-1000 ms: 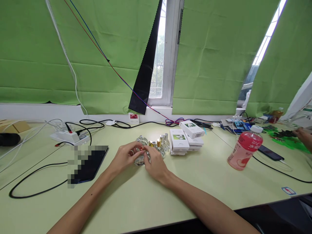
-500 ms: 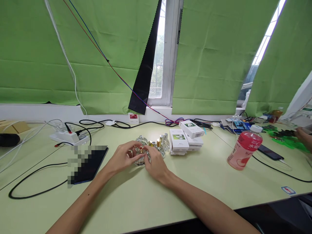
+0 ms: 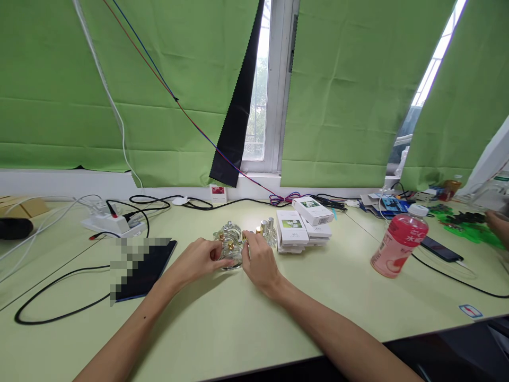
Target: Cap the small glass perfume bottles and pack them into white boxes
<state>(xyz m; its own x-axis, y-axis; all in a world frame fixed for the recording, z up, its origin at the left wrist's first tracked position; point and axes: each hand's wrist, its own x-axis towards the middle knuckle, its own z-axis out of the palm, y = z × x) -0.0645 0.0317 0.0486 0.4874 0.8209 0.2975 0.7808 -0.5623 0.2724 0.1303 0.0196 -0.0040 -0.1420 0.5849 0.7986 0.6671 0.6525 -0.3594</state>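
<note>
Several small clear glass bottles with gold or silver tops stand in a group on the pale green table (image 3: 191, 339). My left hand (image 3: 204, 255) is curved round the left side of a round glass bottle (image 3: 231, 258) with a gold neck, its thumb in front and its fingers behind. My right hand (image 3: 260, 263) has its fingertips at a gold-topped bottle (image 3: 245, 236) just right of the round one; the fingers hide most of it. Slim bottles with silver caps (image 3: 271, 228) stand beyond my right hand, beside stacked white boxes (image 3: 292, 227).
A pink drink bottle (image 3: 400, 241) and a phone (image 3: 441, 248) are at the right. On the left lie a dark tablet (image 3: 149, 270), a white power strip (image 3: 107, 223) and looped cables. Another person's hand (image 3: 497, 225) shows at the far right edge.
My right hand has moved slightly right, off the round bottle's gold neck to the bottle beside it. My left fingers have drawn back a little left, uncovering the neck.
</note>
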